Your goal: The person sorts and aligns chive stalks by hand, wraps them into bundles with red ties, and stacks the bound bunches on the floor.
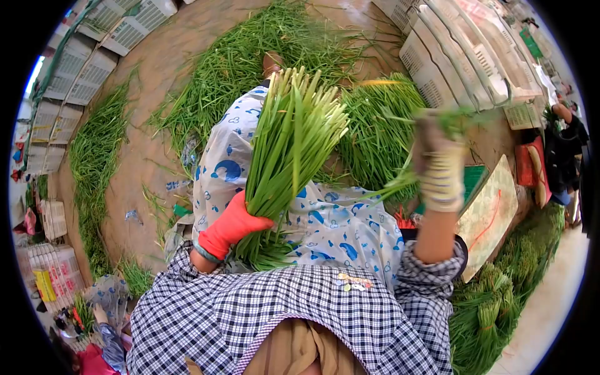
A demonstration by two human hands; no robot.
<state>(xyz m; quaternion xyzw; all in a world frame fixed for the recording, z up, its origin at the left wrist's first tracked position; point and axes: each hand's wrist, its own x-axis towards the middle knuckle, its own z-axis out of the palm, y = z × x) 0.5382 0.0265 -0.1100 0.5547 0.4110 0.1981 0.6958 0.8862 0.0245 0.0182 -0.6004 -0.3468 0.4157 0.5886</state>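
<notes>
My left hand (232,226), in a red glove, is closed around a thick bunch of garlic chives (289,140). The bunch stands upright over my lap, its pale cut ends at the top and its green leaves hanging below my hand. Raised on the right, my right hand (439,153) wears a pale striped glove with a dark palm and is blurred by motion. Loose green blades stick out around its fingers, blurred too, and it appears closed on them. A plastic apron sheet (340,228) with blue prints covers my legs.
A large heap of chives (234,81) spreads ahead, with another pile (381,134) right of my knees. White plastic crates (450,56) stack at upper right and left (81,69). Tied bundles (490,319) lie at lower right beside a flat board (490,219). Other people sit at both edges.
</notes>
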